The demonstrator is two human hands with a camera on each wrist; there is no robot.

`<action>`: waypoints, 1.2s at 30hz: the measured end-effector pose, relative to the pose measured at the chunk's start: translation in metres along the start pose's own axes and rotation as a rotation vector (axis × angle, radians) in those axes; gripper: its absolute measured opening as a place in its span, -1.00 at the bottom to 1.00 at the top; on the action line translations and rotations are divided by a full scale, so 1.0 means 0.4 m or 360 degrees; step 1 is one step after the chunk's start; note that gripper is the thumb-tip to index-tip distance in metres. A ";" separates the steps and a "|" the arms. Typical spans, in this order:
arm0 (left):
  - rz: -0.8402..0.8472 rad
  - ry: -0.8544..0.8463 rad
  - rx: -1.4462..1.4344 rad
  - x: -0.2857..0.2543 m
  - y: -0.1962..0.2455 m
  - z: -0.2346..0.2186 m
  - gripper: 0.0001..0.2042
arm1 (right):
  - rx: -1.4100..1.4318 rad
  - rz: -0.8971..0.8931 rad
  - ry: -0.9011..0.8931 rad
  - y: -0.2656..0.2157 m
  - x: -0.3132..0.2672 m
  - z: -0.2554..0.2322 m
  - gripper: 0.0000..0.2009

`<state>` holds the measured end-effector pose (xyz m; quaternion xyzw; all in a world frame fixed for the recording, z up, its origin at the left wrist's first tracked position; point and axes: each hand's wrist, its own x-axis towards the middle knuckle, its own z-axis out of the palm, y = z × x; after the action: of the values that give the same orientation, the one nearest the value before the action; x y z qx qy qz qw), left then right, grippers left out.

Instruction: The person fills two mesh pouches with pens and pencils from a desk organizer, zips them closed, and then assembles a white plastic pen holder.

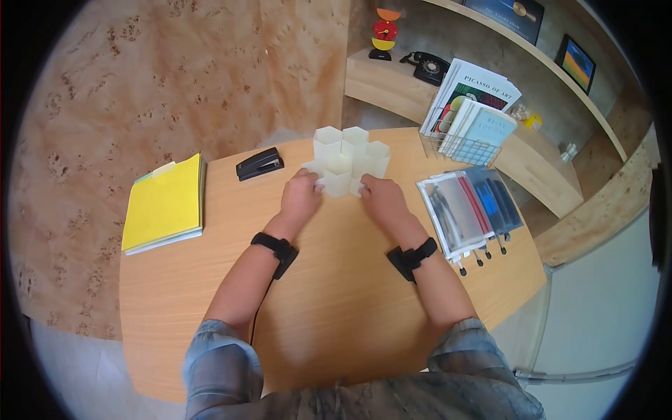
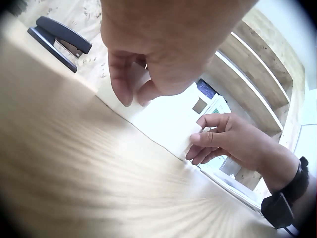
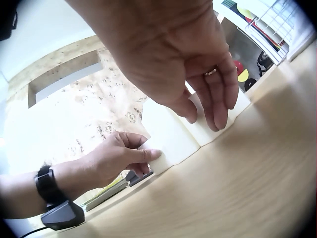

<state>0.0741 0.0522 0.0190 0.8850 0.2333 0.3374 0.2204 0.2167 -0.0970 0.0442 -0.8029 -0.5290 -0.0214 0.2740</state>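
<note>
A cream-white cluster of joined hexagonal paper cells (image 1: 338, 185), open at the top, stands on the desk at the far middle. My left hand (image 1: 301, 197) pinches the paper at its near left side between thumb and fingers. At the near right side, my right hand (image 1: 386, 201) pinches it the same way. In the left wrist view the white paper wall (image 2: 166, 119) runs between both hands, its lower edge along the desktop. The right wrist view shows the left thumb pressed flat on the paper (image 3: 173, 141), with the right thumb and fingers bent around another part.
A black stapler (image 1: 260, 164) lies left of the cells. Yellow folders (image 1: 164, 199) are stacked at the desk's left. On the right are zip pouches (image 1: 469, 210) and a wire rack (image 1: 467, 150) with books. Behind, a shelf (image 1: 392, 80) holds a black telephone (image 1: 427, 67).
</note>
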 end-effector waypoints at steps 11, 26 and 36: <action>0.0051 -0.0018 0.0079 0.093 -0.011 0.079 -0.86 | -0.0079 -0.0080 -0.0096 0.112 0.102 -0.003 -0.83; -0.0159 -0.0165 0.0250 0.094 0.090 0.006 -0.43 | -0.0339 0.0078 -0.0044 0.051 0.070 -0.057 -0.70; -0.0317 -0.0338 -0.0888 -0.068 0.164 -0.111 -0.63 | 0.1092 0.0169 -0.0648 -0.075 -0.060 0.033 -0.83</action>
<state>0.0423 -0.0050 0.0715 0.7934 0.1928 0.2708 0.5099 0.1771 -0.1025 0.0378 -0.6788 -0.5067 0.3301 0.4166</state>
